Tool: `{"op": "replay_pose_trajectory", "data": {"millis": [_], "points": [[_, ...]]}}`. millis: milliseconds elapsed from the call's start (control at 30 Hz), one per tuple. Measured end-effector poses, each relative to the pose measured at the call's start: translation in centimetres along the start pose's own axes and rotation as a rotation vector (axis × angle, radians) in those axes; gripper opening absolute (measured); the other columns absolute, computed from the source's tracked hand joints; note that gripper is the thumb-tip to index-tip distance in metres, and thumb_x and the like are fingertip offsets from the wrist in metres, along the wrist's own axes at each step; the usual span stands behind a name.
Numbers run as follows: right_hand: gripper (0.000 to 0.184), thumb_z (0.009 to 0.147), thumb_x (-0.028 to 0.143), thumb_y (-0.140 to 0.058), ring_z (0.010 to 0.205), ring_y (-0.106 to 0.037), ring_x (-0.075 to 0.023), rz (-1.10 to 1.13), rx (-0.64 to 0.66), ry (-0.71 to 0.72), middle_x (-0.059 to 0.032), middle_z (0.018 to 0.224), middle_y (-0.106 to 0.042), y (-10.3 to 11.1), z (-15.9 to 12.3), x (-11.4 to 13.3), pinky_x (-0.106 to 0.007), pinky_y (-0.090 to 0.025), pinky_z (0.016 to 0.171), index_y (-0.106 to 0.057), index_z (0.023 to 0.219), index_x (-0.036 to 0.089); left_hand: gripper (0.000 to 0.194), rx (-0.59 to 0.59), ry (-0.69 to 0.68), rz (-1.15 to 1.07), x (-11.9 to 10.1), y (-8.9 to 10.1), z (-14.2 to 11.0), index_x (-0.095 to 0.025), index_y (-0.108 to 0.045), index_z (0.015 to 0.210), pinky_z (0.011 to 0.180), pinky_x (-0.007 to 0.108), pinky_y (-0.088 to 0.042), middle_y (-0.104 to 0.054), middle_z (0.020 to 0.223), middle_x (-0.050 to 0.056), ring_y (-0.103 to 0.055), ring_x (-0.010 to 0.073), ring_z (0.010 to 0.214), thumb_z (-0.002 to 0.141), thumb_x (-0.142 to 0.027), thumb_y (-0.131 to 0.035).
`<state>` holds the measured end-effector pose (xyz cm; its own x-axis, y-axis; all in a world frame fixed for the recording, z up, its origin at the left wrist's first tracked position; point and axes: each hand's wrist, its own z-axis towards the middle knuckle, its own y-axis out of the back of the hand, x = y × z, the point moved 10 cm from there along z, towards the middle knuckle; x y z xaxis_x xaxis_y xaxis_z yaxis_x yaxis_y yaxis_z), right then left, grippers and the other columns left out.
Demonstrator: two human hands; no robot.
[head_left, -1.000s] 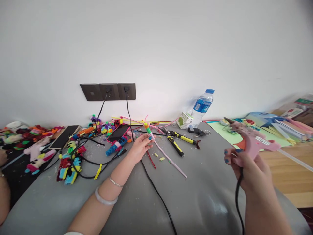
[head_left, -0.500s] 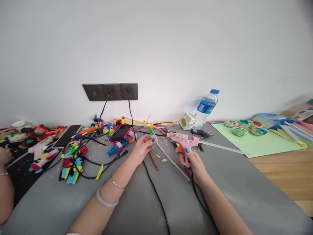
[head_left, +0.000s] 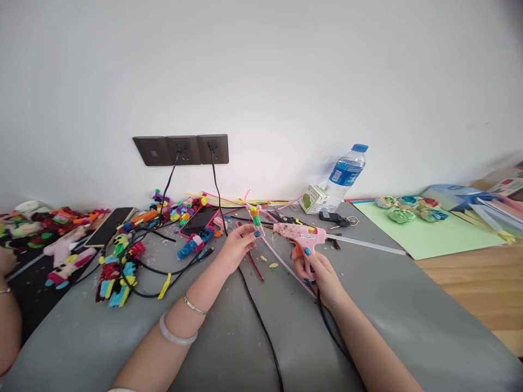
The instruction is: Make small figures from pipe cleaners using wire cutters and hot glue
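Observation:
My right hand (head_left: 318, 272) is closed around the handle of a pink glue gun (head_left: 300, 232). A long clear glue stick (head_left: 368, 244) sticks out of its back end, and the nozzle points left. Between the fingertips of my left hand (head_left: 241, 247) is a small pipe-cleaner figure (head_left: 255, 215) in green, yellow and pink, held upright. A long pink pipe cleaner (head_left: 280, 256) trails from it down to the right, behind the glue gun hand. The nozzle is close to the figure; whether they touch I cannot tell.
Pipe-cleaner dolls (head_left: 116, 272) and black cables (head_left: 261, 321) lie on the grey table to the left. Against the wall stand a water bottle (head_left: 345, 177) and a small box (head_left: 314, 199), near car keys (head_left: 337, 220). Green paper (head_left: 425, 234) lies right. Another person's arm (head_left: 8, 316) rests far left.
My right hand has brought the glue gun slightly left, its nozzle now nearer the pipe-cleaner figure. My left hand keeps its hold almost unmoved.

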<state>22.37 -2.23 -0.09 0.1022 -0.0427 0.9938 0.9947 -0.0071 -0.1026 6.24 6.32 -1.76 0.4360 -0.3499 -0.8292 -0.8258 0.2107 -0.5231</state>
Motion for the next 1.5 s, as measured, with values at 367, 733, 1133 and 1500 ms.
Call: {"op": "replay_pose_trajectory", "data": {"millis": [367, 733, 1133, 1500], "points": [[0.052, 0.086, 0.071, -0.050, 0.042, -0.023, -0.0100, -0.020, 0.012, -0.020, 0.0062, 0.042, -0.038, -0.3, 0.0, 0.1, -0.026, -0.016, 0.046, -0.054, 0.079, 0.020, 0.037, 0.010, 0.001, -0.001, 0.0, 0.0, 0.1, -0.018, -0.071, 0.079, 0.065, 0.022, -0.045, -0.067, 0.078, -0.001, -0.059, 0.0096, 0.070, 0.053, -0.032, -0.093], [0.052, 0.087, 0.070, -0.049, 0.042, -0.023, -0.0097, -0.024, 0.017, -0.018, 0.0064, 0.041, -0.038, -0.2, 0.0, -0.2, -0.026, -0.017, 0.046, -0.053, 0.077, 0.020, 0.035, 0.016, 0.009, -0.007, -0.2, -0.2, -0.1, -0.018, -0.071, 0.080, 0.064, 0.021, -0.045, -0.069, 0.079, 0.000, -0.062, 0.0114, 0.076, 0.055, -0.031, -0.092], [0.050, 0.090, 0.067, -0.048, 0.044, -0.026, -0.0104, -0.064, 0.030, 0.014, 0.0061, 0.042, -0.041, -0.2, 0.0, -0.2, -0.028, -0.019, 0.049, -0.057, 0.081, 0.019, 0.040, -0.015, 0.006, -0.041, -0.3, 0.1, -0.1, -0.017, -0.069, 0.081, 0.062, 0.019, -0.046, -0.067, 0.075, -0.001, -0.063, 0.0099, 0.072, 0.053, -0.032, -0.093], [0.048, 0.091, 0.062, -0.051, 0.043, -0.028, -0.0103, -0.014, -0.178, 0.116, 0.0061, 0.044, -0.040, 1.9, -0.5, 0.9, -0.028, -0.017, 0.048, -0.063, 0.094, 0.016, 0.044, -0.067, -0.083, 0.089, -1.3, 0.3, -0.6, -0.020, -0.065, 0.087, 0.064, 0.022, -0.046, -0.066, 0.080, -0.001, -0.066, 0.0124, 0.075, 0.058, -0.042, -0.089]]}}
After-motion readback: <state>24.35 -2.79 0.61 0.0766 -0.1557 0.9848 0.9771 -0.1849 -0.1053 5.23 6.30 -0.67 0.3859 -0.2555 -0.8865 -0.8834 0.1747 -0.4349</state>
